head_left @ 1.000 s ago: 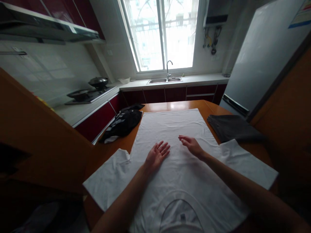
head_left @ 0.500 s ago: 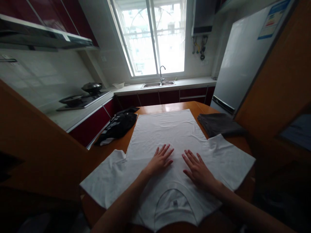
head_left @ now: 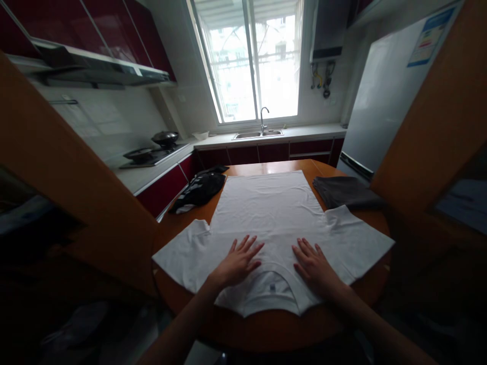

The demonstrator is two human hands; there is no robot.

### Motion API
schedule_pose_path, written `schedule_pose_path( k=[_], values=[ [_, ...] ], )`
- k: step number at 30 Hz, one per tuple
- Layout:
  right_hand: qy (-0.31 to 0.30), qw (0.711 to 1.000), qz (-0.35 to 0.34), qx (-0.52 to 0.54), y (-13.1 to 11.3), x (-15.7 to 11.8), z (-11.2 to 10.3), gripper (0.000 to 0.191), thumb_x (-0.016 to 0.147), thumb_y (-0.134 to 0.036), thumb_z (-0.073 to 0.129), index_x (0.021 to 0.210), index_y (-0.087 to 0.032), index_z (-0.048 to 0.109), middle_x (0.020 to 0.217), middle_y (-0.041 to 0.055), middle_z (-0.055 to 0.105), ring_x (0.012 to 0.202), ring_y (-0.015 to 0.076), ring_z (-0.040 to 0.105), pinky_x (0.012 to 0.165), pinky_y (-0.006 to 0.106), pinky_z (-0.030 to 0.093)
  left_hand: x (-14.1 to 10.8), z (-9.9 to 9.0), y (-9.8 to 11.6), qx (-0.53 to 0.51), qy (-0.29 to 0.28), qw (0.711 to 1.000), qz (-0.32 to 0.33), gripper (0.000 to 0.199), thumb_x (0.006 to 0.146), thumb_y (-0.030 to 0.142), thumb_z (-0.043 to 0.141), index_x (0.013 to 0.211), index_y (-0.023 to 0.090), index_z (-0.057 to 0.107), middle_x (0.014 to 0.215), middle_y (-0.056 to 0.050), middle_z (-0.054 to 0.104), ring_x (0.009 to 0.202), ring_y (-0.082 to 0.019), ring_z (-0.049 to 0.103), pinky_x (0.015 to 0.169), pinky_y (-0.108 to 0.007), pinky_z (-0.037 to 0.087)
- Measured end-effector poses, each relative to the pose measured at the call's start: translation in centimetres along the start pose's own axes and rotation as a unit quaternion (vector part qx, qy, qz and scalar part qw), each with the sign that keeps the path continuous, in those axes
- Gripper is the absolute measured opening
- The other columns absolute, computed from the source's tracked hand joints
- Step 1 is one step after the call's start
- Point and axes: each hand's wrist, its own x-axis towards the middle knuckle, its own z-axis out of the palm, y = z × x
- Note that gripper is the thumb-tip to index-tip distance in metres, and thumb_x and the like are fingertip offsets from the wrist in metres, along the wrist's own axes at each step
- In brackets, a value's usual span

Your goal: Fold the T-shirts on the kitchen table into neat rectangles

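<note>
A white T-shirt (head_left: pixel 266 208) lies spread flat on a round wooden table (head_left: pixel 243 332), its neckline towards me and its hem at the far side. My left hand (head_left: pixel 238 263) rests palm down on the shirt, left of the collar, fingers spread. On the other side of the collar, my right hand (head_left: pixel 314 268) also lies flat on the cloth with its fingers stretched out. Neither hand grips anything. Light wrinkles run across the shirt's body, and both short sleeves stick out sideways.
Dark crumpled clothing (head_left: pixel 203 190) lies at the table's left edge, and a folded dark grey cloth (head_left: pixel 346 192) at its right. Beyond are a counter with a sink (head_left: pixel 262 134), a stove with pans (head_left: pixel 165 138) on the left and a fridge (head_left: pixel 384 96) on the right.
Both hands have slid towards me over the shirt and moved slightly apart, now beside the collar. The camera view has shifted left. The shirt still lies spread.
</note>
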Motion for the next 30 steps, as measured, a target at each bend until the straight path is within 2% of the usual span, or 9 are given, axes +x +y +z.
schedule_pose_path(
  k=[3, 7, 9, 11, 14, 17, 22, 30],
  values=[
    [-0.005, 1.0, 0.004, -0.005, 0.0, -0.4, 0.5, 0.055, 0.099, -0.038, 0.04, 0.15, -0.017, 0.043, 0.161, 0.0136, 0.031, 0.151, 0.0279, 0.024, 0.12, 0.053, 0.018, -2.2, 1.3, 0.6, 0.027, 0.012, 0.999, -0.018, 0.054, 0.099, 0.053, 0.046, 0.15, 0.035, 0.042, 0.163, -0.007, 0.027, 0.152, -0.033, 0.018, 0.12, -0.062, 0.008],
    [0.013, 1.0, 0.009, -0.011, 0.0, -0.4, 0.7, 0.054, 0.099, -0.037, 0.04, 0.148, -0.017, 0.046, 0.16, 0.0148, 0.034, 0.15, 0.0286, 0.026, 0.119, 0.054, 0.021, -3.7, 1.2, 1.1, 0.017, 0.104, 0.994, -0.029, 0.051, 0.103, 0.046, 0.041, 0.151, 0.03, 0.042, 0.159, -0.008, 0.037, 0.15, -0.027, 0.026, 0.122, -0.054, 0.015],
    [0.035, 0.999, 0.01, -0.014, 0.0, -0.4, 0.7, 0.052, 0.099, -0.035, 0.04, 0.147, -0.017, 0.048, 0.159, 0.0144, 0.036, 0.149, 0.0283, 0.028, 0.118, 0.054, 0.022, -4.4, 1.2, 0.9, 0.013, 0.147, 0.988, -0.045, 0.048, 0.102, 0.043, 0.043, 0.148, 0.029, 0.046, 0.156, -0.008, 0.042, 0.149, -0.027, 0.029, 0.123, -0.053, 0.015],
    [0.057, 0.998, 0.01, -0.016, -0.2, -0.6, 0.7, 0.051, 0.1, -0.033, 0.037, 0.147, -0.018, 0.049, 0.159, 0.0132, 0.037, 0.149, 0.0274, 0.028, 0.118, 0.053, 0.023, -5.1, 1.5, 0.4, 0.015, 0.167, 0.984, -0.066, 0.047, 0.101, 0.04, 0.046, 0.146, 0.027, 0.049, 0.155, -0.009, 0.044, 0.148, -0.027, 0.03, 0.122, -0.054, 0.017],
    [0.058, 0.998, 0.017, -0.013, -0.6, -0.8, 0.7, 0.052, 0.1, -0.033, 0.034, 0.147, -0.017, 0.049, 0.159, 0.0118, 0.037, 0.15, 0.0261, 0.027, 0.119, 0.05, 0.024, -5.9, 2.6, -0.5, 0.042, 0.153, 0.983, -0.09, 0.046, 0.1, 0.034, 0.048, 0.145, 0.024, 0.051, 0.154, -0.01, 0.045, 0.147, -0.028, 0.033, 0.121, -0.055, 0.021],
    [0.024, 0.999, 0.029, -0.01, -1.1, -1.0, 0.7, 0.054, 0.099, -0.035, 0.036, 0.148, -0.015, 0.048, 0.159, 0.0123, 0.036, 0.15, 0.0263, 0.027, 0.12, 0.049, 0.022, -6.1, 3.2, -0.9, 0.08, 0.138, 0.982, -0.097, 0.045, 0.099, 0.03, 0.049, 0.143, 0.022, 0.053, 0.154, -0.01, 0.045, 0.146, -0.028, 0.034, 0.121, -0.055, 0.023],
    [-0.009, 0.999, 0.043, -0.003, -1.2, -1.0, 0.6, 0.056, 0.099, -0.037, 0.035, 0.15, -0.015, 0.045, 0.161, 0.0117, 0.032, 0.15, 0.0255, 0.025, 0.121, 0.048, 0.019, -6.1, 3.0, -0.8, 0.101, 0.133, 0.981, -0.1, 0.044, 0.099, 0.03, 0.049, 0.141, 0.021, 0.055, 0.155, -0.009, 0.044, 0.146, -0.027, 0.035, 0.121, -0.054, 0.025],
    [-0.008, 0.999, 0.045, 0.009, -1.3, -1.1, 0.4, 0.056, 0.099, -0.037, 0.036, 0.149, -0.015, 0.047, 0.16, 0.0107, 0.033, 0.15, 0.0254, 0.025, 0.121, 0.048, 0.018, -6.2, 2.9, -1.1, 0.111, 0.123, 0.981, -0.105, 0.048, 0.099, 0.03, 0.048, 0.147, 0.022, 0.048, 0.158, -0.009, 0.039, 0.148, -0.027, 0.031, 0.121, -0.054, 0.026]
  ],
)
